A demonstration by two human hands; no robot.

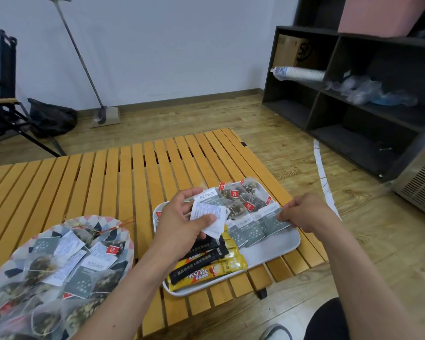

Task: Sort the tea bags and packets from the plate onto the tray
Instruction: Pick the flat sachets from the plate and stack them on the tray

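My left hand (182, 219) grips a small bunch of white and grey-green tea packets (210, 212) above the left part of the white tray (272, 251). My right hand (302, 212) pinches the right end of a grey-green packet (271, 218) that lies in a row of like packets on the tray. Mesh tea bags with red tags (241, 195) fill the tray's far end. Black and yellow stick packets (206, 263) lie along its near left side. The patterned plate (113, 224) at the lower left holds several mixed tea bags and packets (66, 261).
The tray and plate sit on a slatted wooden table (133, 173). A dark shelf unit (353, 94) stands at the right, a folding chair (5, 94) at the far left, a mop (103, 114) against the wall. My shoe (276, 332) shows at the bottom.
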